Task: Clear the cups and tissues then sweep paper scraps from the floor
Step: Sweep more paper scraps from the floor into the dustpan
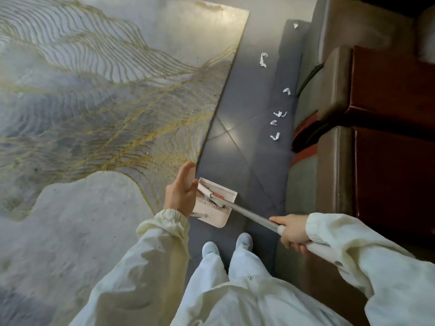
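Several white paper scraps [275, 136] lie in a loose line on the grey tiled floor [247, 142], from near a long one [263, 60] down to the middle. A white dustpan [217, 216] with comb teeth stands on the floor just ahead of my shoes. My left hand [180, 194] is against its left side and holds its short silver handle, with the thumb pointing up. My right hand [292, 234] grips the broom handle [247, 214], which slants down-left into the dustpan. The broom head is mostly hidden there.
A large grey rug [94, 102] with gold wavy lines covers the left; its edge runs diagonally beside the floor strip. Dark red-brown wooden furniture [388, 137] with padded grey edges lines the right side. My white shoes [243, 241] stand on the tiles.
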A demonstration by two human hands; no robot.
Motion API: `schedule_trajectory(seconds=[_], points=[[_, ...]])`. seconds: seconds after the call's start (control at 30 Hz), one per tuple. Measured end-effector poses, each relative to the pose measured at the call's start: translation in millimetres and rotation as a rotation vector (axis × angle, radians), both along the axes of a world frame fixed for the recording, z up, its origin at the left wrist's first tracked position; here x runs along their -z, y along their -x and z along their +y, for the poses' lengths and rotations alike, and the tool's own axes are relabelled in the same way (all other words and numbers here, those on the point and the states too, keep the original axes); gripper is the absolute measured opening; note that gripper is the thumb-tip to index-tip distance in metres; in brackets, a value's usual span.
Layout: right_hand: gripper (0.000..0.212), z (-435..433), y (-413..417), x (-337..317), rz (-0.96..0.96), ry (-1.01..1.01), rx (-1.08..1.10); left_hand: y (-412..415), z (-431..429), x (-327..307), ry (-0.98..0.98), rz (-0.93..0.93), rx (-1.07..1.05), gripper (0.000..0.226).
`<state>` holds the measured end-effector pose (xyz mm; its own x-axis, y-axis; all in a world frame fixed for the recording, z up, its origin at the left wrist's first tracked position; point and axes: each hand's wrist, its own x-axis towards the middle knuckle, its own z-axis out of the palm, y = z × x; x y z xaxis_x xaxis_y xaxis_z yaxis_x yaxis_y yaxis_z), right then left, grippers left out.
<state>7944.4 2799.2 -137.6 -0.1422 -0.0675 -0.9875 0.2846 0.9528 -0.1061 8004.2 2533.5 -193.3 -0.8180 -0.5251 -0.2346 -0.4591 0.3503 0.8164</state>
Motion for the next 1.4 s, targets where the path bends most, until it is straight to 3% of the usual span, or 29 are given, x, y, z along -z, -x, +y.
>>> schedule_trajectory(seconds=[0.23,0.43,0.73,0.9,1.1,1.27,1.4], points=[[0.078,14.9,38.1,-36.7,0.059,0.085,0.236,32.4,-18.7,-11.4,-0.008,0.004,0.041,0.044],[0.077,20.7,97.4,-16.1,0.204,0.122,0.405,103.5,-9.7,-18.5,-0.018,0.045,0.106,0.039],[0.069,50.4,257.0,27.4,0.486,-0.021,0.273,260.4,34.5,-13.0,0.001,0.035,0.148,0.043],[0.074,79.5,349.5,31.4,0.509,-0.057,0.346,333.2,54.0,-12.2,0.018,0.035,0.151,0.038],[0.067,91.9,415.8,37.5,0.517,-0.188,0.196,391.2,68.5,-14.5,0.039,-0.009,0.198,0.034],[0.059,89.5,435.4,63.5,0.502,-0.183,0.146,419.8,65.9,-12.2,0.026,-0.096,0.305,0.036],[0.067,73.3,421.0,70.0,0.319,-0.205,0.21,436.0,69.2,-8.8,0.062,-0.098,0.412,0.04]])
